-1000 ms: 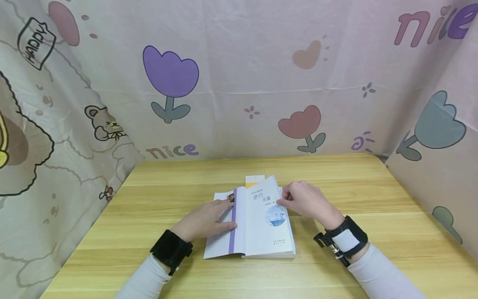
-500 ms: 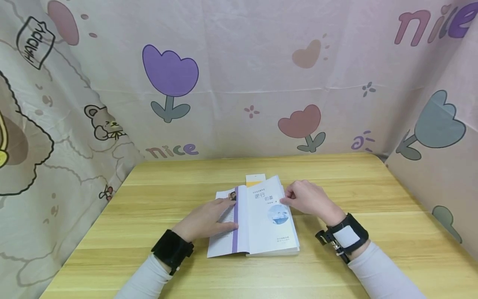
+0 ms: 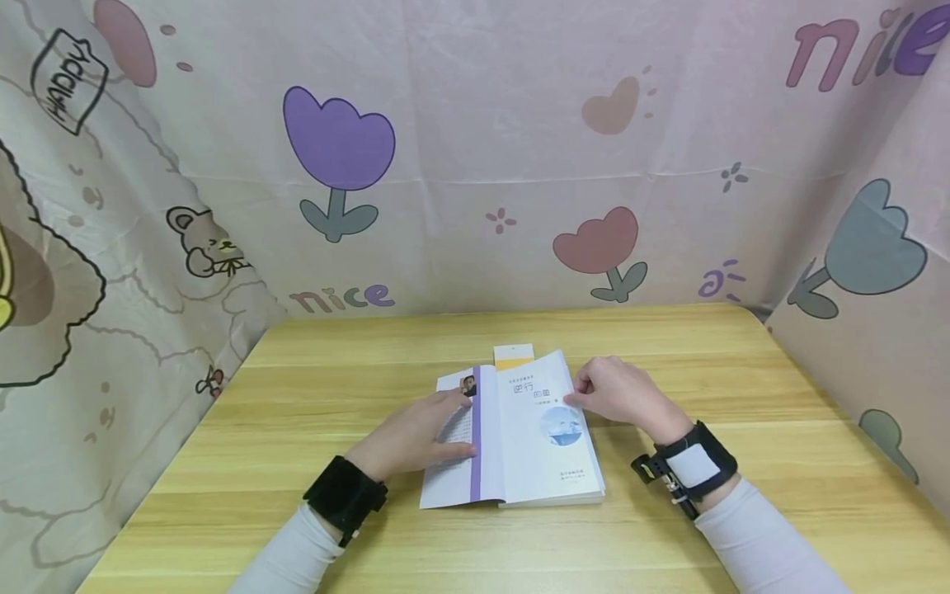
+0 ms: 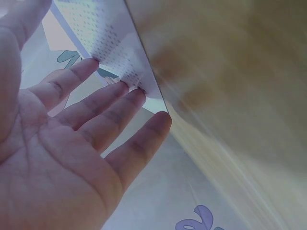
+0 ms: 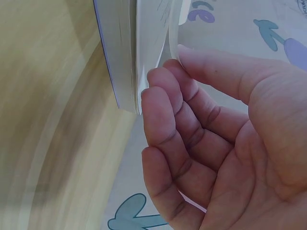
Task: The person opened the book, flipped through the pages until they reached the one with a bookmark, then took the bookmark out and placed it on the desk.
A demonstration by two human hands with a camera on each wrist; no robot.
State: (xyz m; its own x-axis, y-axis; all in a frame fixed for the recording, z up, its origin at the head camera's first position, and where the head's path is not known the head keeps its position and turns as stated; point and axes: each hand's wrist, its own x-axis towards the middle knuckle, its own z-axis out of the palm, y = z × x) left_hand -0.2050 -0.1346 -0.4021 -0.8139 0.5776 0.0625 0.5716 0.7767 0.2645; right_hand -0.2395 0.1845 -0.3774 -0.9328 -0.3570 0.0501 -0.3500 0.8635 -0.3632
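Observation:
An open book (image 3: 530,462) lies on the table, its title page with a round blue picture facing up. My left hand (image 3: 416,433) rests with straight, spread fingers on the inner cover flap, beside a purple stripe; in the left wrist view its fingertips (image 4: 160,120) touch the printed flap. My right hand (image 3: 623,392) pinches the outer edge of the title page between thumb and index finger. In the right wrist view that page (image 5: 175,28) curves up, apart from the thick page block (image 5: 120,57) below. A white and yellow bookmark-like card (image 3: 514,356) sticks out past the book's top edge.
The wooden table (image 3: 356,346) extends round the book on all sides. A patterned cloth (image 3: 460,124) with flowers and lettering hangs behind the table and along both sides. Each wrist wears a black strap (image 3: 345,499).
The book and the card have slid slightly to the right. My right hand has shifted a little to the right with the page edge, while my left hand stays on the flap.

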